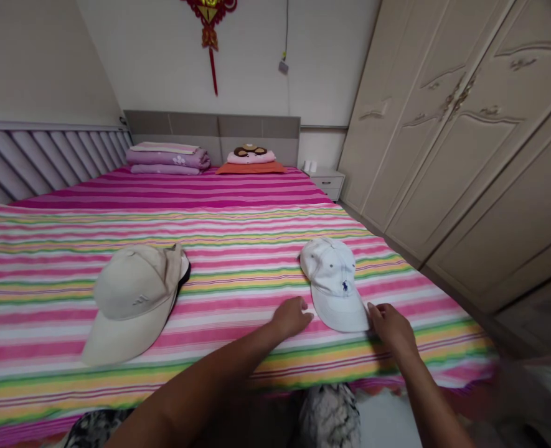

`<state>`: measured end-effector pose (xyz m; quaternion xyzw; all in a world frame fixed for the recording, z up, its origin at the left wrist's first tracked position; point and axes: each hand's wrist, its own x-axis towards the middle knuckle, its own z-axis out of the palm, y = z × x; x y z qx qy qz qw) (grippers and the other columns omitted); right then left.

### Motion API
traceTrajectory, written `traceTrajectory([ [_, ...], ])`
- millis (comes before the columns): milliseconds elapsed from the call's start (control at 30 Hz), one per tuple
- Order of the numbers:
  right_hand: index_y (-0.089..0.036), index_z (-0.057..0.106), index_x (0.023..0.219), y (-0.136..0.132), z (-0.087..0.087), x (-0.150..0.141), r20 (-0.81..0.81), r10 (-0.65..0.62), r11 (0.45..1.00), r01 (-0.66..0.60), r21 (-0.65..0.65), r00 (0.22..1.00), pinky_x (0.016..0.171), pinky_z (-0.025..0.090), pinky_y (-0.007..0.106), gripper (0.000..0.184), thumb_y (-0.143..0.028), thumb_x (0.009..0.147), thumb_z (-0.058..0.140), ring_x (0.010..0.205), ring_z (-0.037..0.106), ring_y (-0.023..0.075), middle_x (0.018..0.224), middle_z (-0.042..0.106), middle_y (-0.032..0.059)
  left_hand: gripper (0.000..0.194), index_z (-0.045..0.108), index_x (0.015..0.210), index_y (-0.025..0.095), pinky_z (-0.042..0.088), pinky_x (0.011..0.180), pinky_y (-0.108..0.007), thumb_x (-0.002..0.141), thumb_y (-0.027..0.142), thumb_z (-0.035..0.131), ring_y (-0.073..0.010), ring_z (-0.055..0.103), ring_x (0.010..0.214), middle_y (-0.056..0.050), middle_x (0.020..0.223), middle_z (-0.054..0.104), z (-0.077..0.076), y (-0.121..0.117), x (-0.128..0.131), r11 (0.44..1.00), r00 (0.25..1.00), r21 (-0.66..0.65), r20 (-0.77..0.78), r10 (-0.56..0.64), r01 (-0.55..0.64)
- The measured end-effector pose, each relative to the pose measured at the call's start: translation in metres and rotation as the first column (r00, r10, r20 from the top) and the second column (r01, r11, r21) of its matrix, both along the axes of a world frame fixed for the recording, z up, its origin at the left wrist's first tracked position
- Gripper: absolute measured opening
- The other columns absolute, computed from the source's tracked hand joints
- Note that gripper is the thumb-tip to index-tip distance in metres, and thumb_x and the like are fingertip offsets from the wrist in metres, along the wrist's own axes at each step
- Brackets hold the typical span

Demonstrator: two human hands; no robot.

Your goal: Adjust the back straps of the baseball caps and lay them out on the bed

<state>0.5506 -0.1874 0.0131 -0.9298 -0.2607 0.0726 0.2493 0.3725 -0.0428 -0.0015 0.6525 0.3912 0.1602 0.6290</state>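
A white baseball cap (pixel 334 280) with a small dark blue emblem lies upright on the striped bed sheet (pixel 238 298), its brim pointing toward me. At the right edge of that brim, my right hand (pixel 394 326) has its thumb and fingers closed on the rim. My left hand (pixel 292 316) is just left of the brim, apart from it, with thumb and forefinger spread and nothing between them. Further left rests a beige baseball cap (pixel 132 292) with a small striped logo, its brim also toward me. Neither hand touches the beige cap.
Folded purple bedding (pixel 167 158) and an orange and pink pile (pixel 251 160) with a cartoon face sit by the headboard (pixel 256 127). A white nightstand (pixel 327 182) and a tall cream wardrobe (pixel 443 143) flank the right side. A slatted rail (pixel 46 155) borders the left.
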Motion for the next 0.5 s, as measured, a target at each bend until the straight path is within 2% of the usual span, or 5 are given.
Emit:
traceTrajectory([
  [100, -0.011, 0.051, 0.111, -0.005, -0.005, -0.028, 0.162, 0.015, 1.0, -0.019, 0.021, 0.987, 0.074, 0.041, 0.041, 0.046, -0.044, 0.082, 0.036, 0.094, 0.055, 0.0316, 0.106, 0.057, 0.0204, 0.014, 0.059, 0.068, 0.021, 0.038, 0.07, -0.03, 0.056, 0.021, 0.066, -0.0194, 0.055, 0.063, 0.002, 0.054, 0.053, -0.002, -0.005, -0.04, 0.995, 0.999, 0.091, 0.032, -0.035, 0.032],
  [233, -0.004, 0.045, 0.119, 0.003, -0.022, -0.061, 0.436, 0.151, 0.985, -0.171, 0.007, 0.887, 0.086, 0.038, 0.042, 0.058, -0.046, 0.078, 0.045, 0.108, 0.046, 0.034, 0.12, 0.047, 0.0246, 0.018, 0.062, 0.078, 0.019, 0.038, 0.06, -0.026, 0.062, 0.027, 0.062, -0.0148, 0.052, 0.056, 0.0, 0.063, 0.057, -0.011, -0.005, -0.099, 0.968, 0.998, 0.251, 0.049, -0.027, 0.014],
  [367, 0.0, 0.043, 0.121, 0.008, -0.036, -0.069, 0.457, 0.178, 0.979, -0.203, 0.006, 0.871, 0.084, 0.039, 0.045, 0.063, -0.046, 0.077, 0.046, 0.108, 0.045, 0.0368, 0.121, 0.046, 0.0275, 0.026, 0.057, 0.084, 0.014, 0.032, 0.041, -0.02, 0.062, 0.028, 0.063, -0.0096, 0.05, 0.041, 0.002, 0.059, 0.057, -0.016, 0.006, -0.159, 0.985, 0.984, -0.001, 0.052, 0.172, -0.172],
  [433, 0.001, 0.047, 0.117, 0.007, -0.04, -0.069, 0.514, 0.152, 0.972, -0.223, 0.079, 0.844, 0.082, 0.04, 0.047, 0.063, -0.047, 0.077, 0.045, 0.105, 0.047, 0.0381, 0.117, 0.048, 0.0284, 0.03, 0.055, 0.086, 0.013, 0.032, 0.037, -0.017, 0.061, 0.026, 0.065, -0.0088, 0.052, 0.04, 0.001, 0.059, 0.058, -0.014, 0.012, -0.192, 0.942, 0.944, -0.156, 0.099, 0.315, -0.298],
  [500, 0.002, 0.052, 0.11, 0.004, -0.044, -0.075, 0.611, 0.104, 0.942, -0.275, 0.193, 0.785, 0.082, 0.04, 0.048, 0.06, -0.048, 0.078, 0.042, 0.102, 0.049, 0.0382, 0.112, 0.052, 0.0288, 0.028, 0.055, 0.086, 0.012, 0.035, 0.038, -0.016, 0.064, 0.024, 0.066, -0.008, 0.053, 0.041, 0.0, 0.059, 0.059, -0.011, 0.016, -0.225, 0.855, 0.861, -0.301, 0.162, 0.482, -0.422],
])
